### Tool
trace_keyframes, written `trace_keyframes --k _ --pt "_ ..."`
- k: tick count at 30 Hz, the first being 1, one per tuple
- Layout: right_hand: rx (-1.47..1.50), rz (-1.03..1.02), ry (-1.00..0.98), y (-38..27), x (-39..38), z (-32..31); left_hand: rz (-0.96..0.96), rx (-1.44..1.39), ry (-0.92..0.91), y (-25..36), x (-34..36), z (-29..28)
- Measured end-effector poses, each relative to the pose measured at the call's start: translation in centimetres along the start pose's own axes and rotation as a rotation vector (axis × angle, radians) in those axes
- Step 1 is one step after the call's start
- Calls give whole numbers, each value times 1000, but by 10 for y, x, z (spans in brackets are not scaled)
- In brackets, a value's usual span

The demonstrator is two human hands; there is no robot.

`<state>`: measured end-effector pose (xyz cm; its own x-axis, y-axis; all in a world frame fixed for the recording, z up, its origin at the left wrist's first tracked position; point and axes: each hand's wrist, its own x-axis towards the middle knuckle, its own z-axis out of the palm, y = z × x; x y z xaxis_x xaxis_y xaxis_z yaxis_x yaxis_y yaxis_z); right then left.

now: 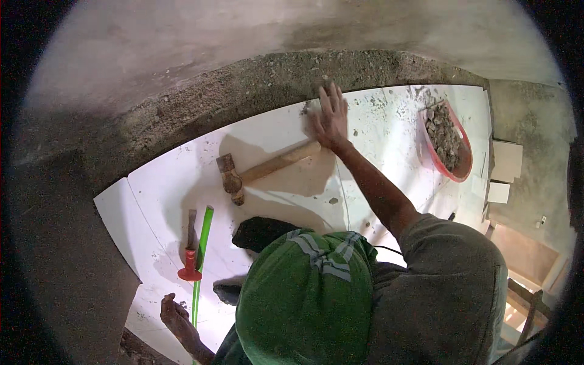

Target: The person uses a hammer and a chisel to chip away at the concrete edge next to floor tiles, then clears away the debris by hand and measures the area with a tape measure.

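My right hand (331, 118) reaches over the white tiled surface toward the rough wall strip. Its fingers are spread and slightly blurred, with nothing seen in them. Just below lies a club hammer (267, 167) with a wooden handle, its rusty head pointing left. At the lower left my left hand (176, 316) hangs with loosely bent fingers and holds nothing visible. Nearest to it are a chisel (191, 252) with a red hand guard and a long bright green bar (205, 237), side by side on the tiles.
A red-rimmed tub (460, 164) full of broken rubble stands at the right. Bits of debris lie scattered along the wall's rough, exposed strip (261, 85). Green cloth with grey stripes (304, 298) and two dark shoes (261, 233) fill the lower middle. Pale panels (507, 159) lie far right.
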<state>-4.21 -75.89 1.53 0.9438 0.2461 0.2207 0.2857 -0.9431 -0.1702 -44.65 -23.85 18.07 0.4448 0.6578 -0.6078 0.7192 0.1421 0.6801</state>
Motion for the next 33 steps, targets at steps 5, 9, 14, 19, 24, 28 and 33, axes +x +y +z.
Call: trace_keyframes --k 5,9,14,19,24,28,33 --pt "-182 335 -12 66 -25 -7 -47 -16 -16 -2 8 5" --pt "39 345 65 61 12 14 -29 21 -78 7 19 12" --pt "138 308 143 17 91 47 6 51 -54 11 15 12" --pt "84 496 49 -17 134 61 39 9 -14 -2 3 8" --pt "186 99 -112 -36 121 37 -51 21 53 -10 3 2" --pt "170 231 -141 9 127 -18 -85 -18 24 -7 3 1" --pt "213 -122 -575 37 127 -38 -76 -9 4 -1 12 10"
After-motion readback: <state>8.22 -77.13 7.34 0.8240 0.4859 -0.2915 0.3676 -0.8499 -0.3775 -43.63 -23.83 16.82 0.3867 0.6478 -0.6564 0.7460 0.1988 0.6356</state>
